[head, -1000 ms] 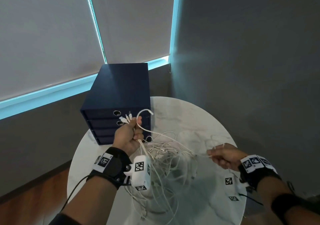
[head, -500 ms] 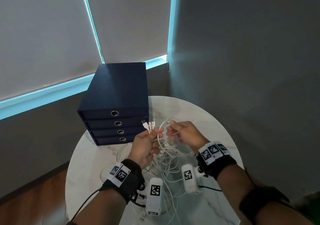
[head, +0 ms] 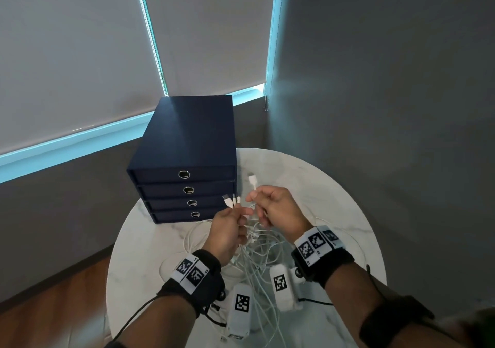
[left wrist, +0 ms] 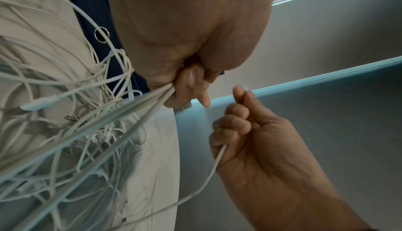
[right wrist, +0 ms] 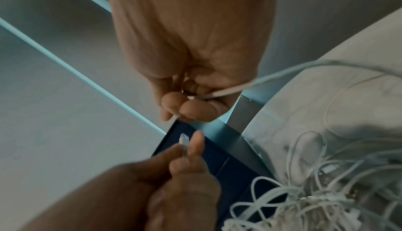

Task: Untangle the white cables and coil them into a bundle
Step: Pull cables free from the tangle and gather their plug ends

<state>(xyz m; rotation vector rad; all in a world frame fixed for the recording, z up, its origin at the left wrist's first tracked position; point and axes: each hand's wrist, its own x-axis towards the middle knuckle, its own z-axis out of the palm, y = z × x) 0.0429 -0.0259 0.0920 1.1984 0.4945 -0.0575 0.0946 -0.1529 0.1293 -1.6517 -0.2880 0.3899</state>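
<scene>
Head view: round marble table (head: 334, 187), smooth, pale-veined. Navy drawer box (head: 187, 144) stands at its far left. Tangled white cables (head: 257, 254), thin and glossy, heap mid-table, below both hands. Left hand (head: 227, 227) clamps several plug ends upright. Right hand (head: 278, 211), just beside, pinches one plug (head: 252, 180) pointing up; cords trail down into the heap.
</scene>
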